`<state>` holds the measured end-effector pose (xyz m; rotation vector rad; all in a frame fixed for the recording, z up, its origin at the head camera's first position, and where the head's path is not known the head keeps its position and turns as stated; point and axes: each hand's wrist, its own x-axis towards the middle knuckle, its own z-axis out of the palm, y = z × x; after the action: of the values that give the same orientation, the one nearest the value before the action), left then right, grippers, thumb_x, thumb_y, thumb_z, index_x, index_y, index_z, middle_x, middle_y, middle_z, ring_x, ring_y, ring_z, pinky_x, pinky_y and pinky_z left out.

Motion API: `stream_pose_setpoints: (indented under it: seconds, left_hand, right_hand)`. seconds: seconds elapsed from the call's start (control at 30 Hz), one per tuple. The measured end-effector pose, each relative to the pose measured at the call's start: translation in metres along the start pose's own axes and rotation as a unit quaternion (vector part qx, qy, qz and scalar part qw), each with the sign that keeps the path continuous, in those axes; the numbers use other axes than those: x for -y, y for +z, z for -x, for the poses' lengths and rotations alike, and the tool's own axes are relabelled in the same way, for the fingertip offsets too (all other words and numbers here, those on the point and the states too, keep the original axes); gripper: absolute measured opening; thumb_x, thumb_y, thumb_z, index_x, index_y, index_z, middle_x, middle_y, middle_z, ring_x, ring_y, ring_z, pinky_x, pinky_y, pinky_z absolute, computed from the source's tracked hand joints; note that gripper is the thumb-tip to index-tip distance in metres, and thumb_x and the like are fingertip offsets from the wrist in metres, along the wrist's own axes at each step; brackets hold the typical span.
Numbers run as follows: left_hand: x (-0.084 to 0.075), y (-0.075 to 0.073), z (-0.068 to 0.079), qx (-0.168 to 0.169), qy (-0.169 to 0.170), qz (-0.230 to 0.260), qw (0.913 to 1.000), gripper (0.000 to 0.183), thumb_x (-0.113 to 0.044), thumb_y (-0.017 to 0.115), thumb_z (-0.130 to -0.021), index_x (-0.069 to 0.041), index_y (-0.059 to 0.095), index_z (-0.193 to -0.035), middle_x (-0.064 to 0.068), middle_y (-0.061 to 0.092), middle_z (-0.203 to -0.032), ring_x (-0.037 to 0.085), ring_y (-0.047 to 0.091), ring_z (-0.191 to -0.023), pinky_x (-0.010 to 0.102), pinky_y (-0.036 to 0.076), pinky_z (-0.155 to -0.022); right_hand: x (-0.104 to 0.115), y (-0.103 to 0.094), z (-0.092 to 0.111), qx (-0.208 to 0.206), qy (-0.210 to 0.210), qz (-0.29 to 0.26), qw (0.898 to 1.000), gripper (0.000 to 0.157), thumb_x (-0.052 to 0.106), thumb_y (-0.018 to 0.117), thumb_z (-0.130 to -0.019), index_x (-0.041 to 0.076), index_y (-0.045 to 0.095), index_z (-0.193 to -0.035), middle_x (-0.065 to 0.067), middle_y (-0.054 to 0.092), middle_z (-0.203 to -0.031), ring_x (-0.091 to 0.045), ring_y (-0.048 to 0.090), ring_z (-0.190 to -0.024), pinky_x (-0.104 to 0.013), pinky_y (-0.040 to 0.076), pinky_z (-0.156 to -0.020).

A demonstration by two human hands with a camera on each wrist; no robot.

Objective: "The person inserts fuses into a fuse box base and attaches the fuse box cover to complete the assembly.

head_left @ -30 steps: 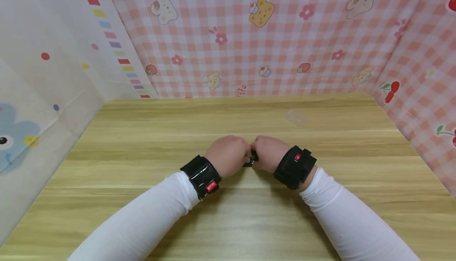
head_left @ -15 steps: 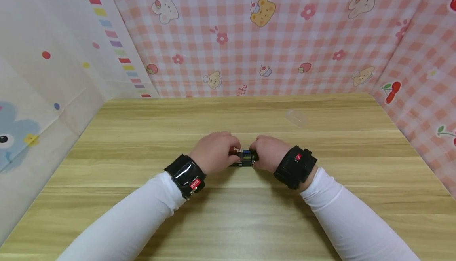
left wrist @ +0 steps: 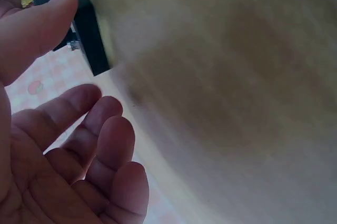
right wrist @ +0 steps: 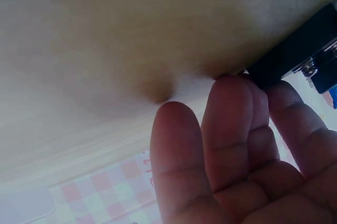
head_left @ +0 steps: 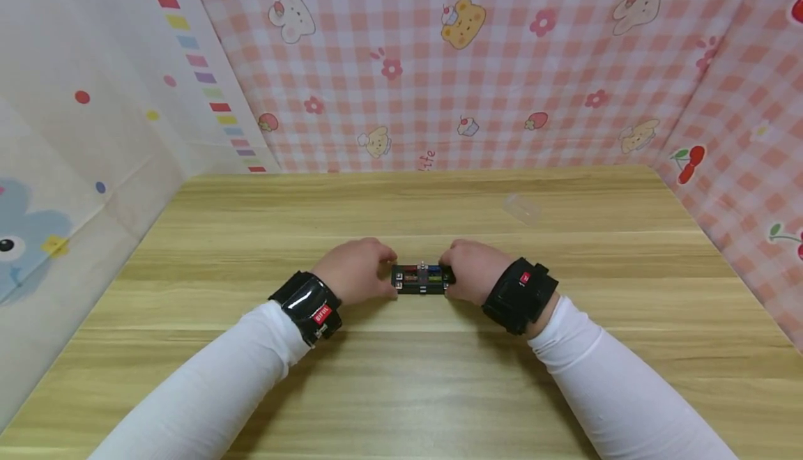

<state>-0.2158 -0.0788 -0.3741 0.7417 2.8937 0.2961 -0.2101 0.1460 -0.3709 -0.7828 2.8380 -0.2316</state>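
A small black fuse block (head_left: 419,289) lies crosswise on the wooden table, with red, blue and yellow-green blade fuses in it and metal screw terminals at its left end. My right hand (head_left: 478,270) grips its right end, fingertips at the far corner and thumb side at the near one. At the other end, my left hand (head_left: 354,272) is spread, thumb and fingers apart. In the left wrist view the left thumb (left wrist: 50,27) overlaps the block's end, while the other fingers (left wrist: 116,140) are relaxed and away from it. The right wrist view shows fingertips (right wrist: 229,98) at the table beside the block.
A clear plastic cover (head_left: 521,208) lies toward the back right of the wooden table (head_left: 401,390). A pink checked cloth (head_left: 401,83) hangs behind the table and along its right side. A pale cloth (head_left: 94,118) hangs on the left.
My left hand has moved leftward along the fuse block to its left end and spread, uncovering the coloured fuses and left terminals. My right hand has stayed at the right end.
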Motion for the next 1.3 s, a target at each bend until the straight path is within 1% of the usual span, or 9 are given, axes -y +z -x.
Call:
stream_pose_setpoints:
  seconds: [0.27,0.37,0.47,0.57,0.67,0.77,0.87,1.07,1.3]
  left_hand:
    - [0.001,0.003,-0.002,0.001,0.010,-0.001,1.0000,0.046,-0.044,0.077,-0.071,-0.019,0.069,-0.109,-0.007,0.062,-0.098,0.007,0.051,-0.082,0.032,0.045,-0.079]
    - [-0.001,0.004,-0.001,0.001,0.012,-0.004,0.9999,0.046,-0.044,0.077,-0.072,-0.018,0.068,-0.108,-0.006,0.061,-0.097,0.008,0.051,-0.080,0.031,0.045,-0.076]
    - [-0.003,0.005,0.000,0.002,0.012,-0.014,0.9998,0.047,-0.044,0.075,-0.072,-0.017,0.068,-0.110,-0.006,0.060,-0.097,0.008,0.051,-0.079,0.030,0.046,-0.074]
    - [-0.004,0.006,0.000,-0.003,0.015,-0.027,0.9995,0.048,-0.044,0.075,-0.073,-0.016,0.067,-0.111,-0.006,0.059,-0.098,0.008,0.050,-0.078,0.030,0.045,-0.073]
    - [-0.004,0.006,0.001,-0.003,0.012,-0.033,0.9994,0.049,-0.045,0.074,-0.073,-0.015,0.066,-0.111,-0.006,0.058,-0.097,0.009,0.050,-0.077,0.029,0.046,-0.073]
    - [-0.004,0.006,0.001,0.001,0.012,-0.040,0.9991,0.050,-0.045,0.074,-0.073,-0.015,0.066,-0.112,-0.005,0.058,-0.098,0.009,0.050,-0.077,0.030,0.046,-0.074]
    - [-0.003,0.006,0.001,-0.001,0.015,-0.047,0.9988,0.050,-0.045,0.074,-0.073,-0.015,0.066,-0.111,-0.005,0.058,-0.098,0.009,0.050,-0.079,0.030,0.046,-0.075]
    - [-0.004,0.005,0.000,-0.002,0.017,-0.044,0.9989,0.049,-0.044,0.075,-0.072,-0.014,0.067,-0.110,-0.005,0.058,-0.096,0.009,0.050,-0.077,0.030,0.046,-0.074]
    - [-0.005,0.004,0.001,-0.001,0.017,-0.040,0.9990,0.048,-0.044,0.074,-0.072,-0.015,0.066,-0.109,-0.006,0.056,-0.095,0.010,0.049,-0.075,0.029,0.045,-0.071]
  right_hand:
    - [0.000,0.000,0.000,-0.001,-0.007,-0.005,1.000,0.041,0.023,0.078,-0.073,0.006,0.067,-0.108,-0.003,0.058,-0.096,-0.014,0.050,-0.074,-0.032,0.047,-0.070]
    - [-0.005,0.000,0.000,0.003,-0.022,-0.010,1.000,0.044,0.028,0.077,-0.074,0.006,0.066,-0.111,-0.004,0.059,-0.098,-0.014,0.051,-0.078,-0.034,0.047,-0.075]
    - [-0.014,-0.008,0.002,-0.009,-0.022,-0.021,0.999,0.048,0.033,0.074,-0.078,0.004,0.064,-0.115,-0.009,0.060,-0.106,-0.018,0.054,-0.090,-0.040,0.046,-0.085]
    - [-0.031,-0.024,0.004,-0.053,0.001,-0.017,0.998,0.048,0.035,0.069,-0.083,0.004,0.062,-0.120,-0.013,0.060,-0.115,-0.025,0.052,-0.103,-0.045,0.043,-0.092]
    - [-0.054,-0.044,0.005,-0.091,0.048,-0.008,0.995,0.045,0.030,0.066,-0.087,0.003,0.059,-0.122,-0.019,0.057,-0.122,-0.031,0.049,-0.110,-0.050,0.041,-0.094]
    - [-0.079,-0.060,0.005,-0.099,0.101,-0.011,0.990,0.045,0.025,0.063,-0.089,0.000,0.055,-0.125,-0.024,0.053,-0.125,-0.037,0.047,-0.112,-0.054,0.040,-0.093]
    - [-0.100,-0.070,0.002,-0.094,0.143,-0.018,0.985,0.044,0.021,0.061,-0.090,-0.002,0.053,-0.126,-0.028,0.051,-0.125,-0.038,0.049,-0.107,-0.056,0.041,-0.090]
    - [-0.128,-0.061,-0.010,-0.081,0.161,-0.019,0.983,0.044,0.020,0.064,-0.086,-0.006,0.055,-0.121,-0.029,0.055,-0.117,-0.037,0.051,-0.100,-0.053,0.042,-0.088]
    - [-0.134,-0.051,-0.017,-0.071,0.175,-0.018,0.982,0.043,0.021,0.064,-0.084,-0.006,0.057,-0.117,-0.028,0.058,-0.112,-0.037,0.053,-0.094,-0.053,0.043,-0.084]
